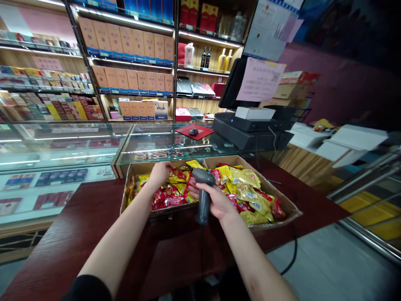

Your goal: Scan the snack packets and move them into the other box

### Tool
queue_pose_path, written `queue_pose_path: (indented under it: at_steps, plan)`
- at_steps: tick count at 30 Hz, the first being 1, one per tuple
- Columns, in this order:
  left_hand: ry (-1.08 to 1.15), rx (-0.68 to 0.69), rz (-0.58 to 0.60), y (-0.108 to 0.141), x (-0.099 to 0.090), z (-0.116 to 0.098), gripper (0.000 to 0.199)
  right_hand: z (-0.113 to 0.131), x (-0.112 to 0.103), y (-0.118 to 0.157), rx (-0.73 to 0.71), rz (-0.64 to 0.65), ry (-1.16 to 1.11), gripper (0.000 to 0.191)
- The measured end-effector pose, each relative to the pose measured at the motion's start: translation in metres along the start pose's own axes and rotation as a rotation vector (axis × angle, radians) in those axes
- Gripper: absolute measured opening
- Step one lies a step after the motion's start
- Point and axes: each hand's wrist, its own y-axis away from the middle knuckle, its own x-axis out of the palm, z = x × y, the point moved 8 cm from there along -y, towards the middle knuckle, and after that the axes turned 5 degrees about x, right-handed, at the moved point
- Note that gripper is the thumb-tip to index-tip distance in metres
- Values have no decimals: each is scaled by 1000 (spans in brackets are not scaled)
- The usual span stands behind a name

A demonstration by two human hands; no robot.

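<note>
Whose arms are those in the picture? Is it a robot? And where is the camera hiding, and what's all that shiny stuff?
No robot here! These are a person's own bare arms. The camera is worn on that person's head, looking forward and down, so you see what's in front of them.

On the dark red table sit two cardboard boxes, a left box and a right box, full of shiny red, yellow and gold packets.

The right hand holds a dark handheld scanner by its handle. The left hand reaches into the left box, among the packets; whether it grips one is hard to see.
</note>
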Motion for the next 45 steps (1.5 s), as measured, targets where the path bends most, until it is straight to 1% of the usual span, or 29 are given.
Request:
queue_pose_path:
  at_steps: [1, 3, 5, 7, 9, 10, 13, 15, 18, 20, 21, 23, 24, 26, 29, 31, 33, 35, 37, 38, 40, 43, 45]
  plan:
    - [95, 8, 1, -1, 0, -3, 22, 3, -2, -2, -4, -7, -2, 24]
    - [356, 17, 25, -1, 2, -10, 17, 9, -5, -7, 14, -13, -12, 20]
    - [613, 22, 96, 1, 9, -20, 11, 11, -5, -11, 65, 4, -21, 19]
    - [756, 27, 190, 5, 15, -32, 7, 10, -3, -14, 127, 21, -19, 22]
    - [776, 21, 243, 8, 18, -40, 5, 9, -2, -17, 161, 2, -11, 25]
    - [762, 10, 247, 9, 17, -41, 5, 9, -3, -19, 162, -21, -7, 25]
    - [740, -25, 209, 9, 12, -41, 6, 8, -2, -23, 153, -55, 23, 22]
    - [790, -33, 202, 9, 10, -42, 8, 8, 2, -23, 148, -29, 54, 21]
    - [913, -59, 223, 9, 10, -43, 12, 9, 12, -20, 119, 56, 77, 27]
    - [1006, -92, 216, 8, 8, -42, 7, 11, 18, -18, 96, 107, 68, 30]
    - [1059, -111, 212, 8, 8, -42, 8, 12, 19, -17, 85, 119, 62, 31]
    - [1160, -163, 215, 9, 8, -40, 24, 14, 19, -17, 64, 115, 59, 31]
    - [1189, -200, 237, 11, 10, -39, 30, 15, 18, -17, 54, 105, 67, 30]
    - [1179, -283, 336, 16, 20, -36, 35, 17, 15, -18, 39, 82, 93, 28]
    - [1068, -363, 521, 27, 36, -31, 39, 19, 13, -18, 0, 62, 136, 27]
    - [1022, -385, 561, 29, 42, -26, 40, 21, 13, -14, -50, 42, 170, 29]
    - [1002, -409, 533, 28, 43, -19, 40, 23, 12, -6, -103, -1, 204, 28]
    - [989, -434, 485, 26, 42, -11, 41, 24, 13, 8, -158, -52, 225, 26]
    - [980, -450, 447, 23, 41, -5, 42, 20, 18, 26, -185, -57, 228, 26]
    - [975, -454, 431, 22, 41, -3, 42, 14, 23, 35, -169, -29, 228, 27]
    - [961, -464, 401, 21, 40, 1, 41, -6, 30, 51, -88, 24, 243, 31]
    - [955, -471, 364, 20, 39, 3, 40, -31, 29, 68, -69, -26, 339, 36]
    - [957, -463, 342, 19, 38, 2, 39, -48, 26, 73, -51, -53, 401, 37]
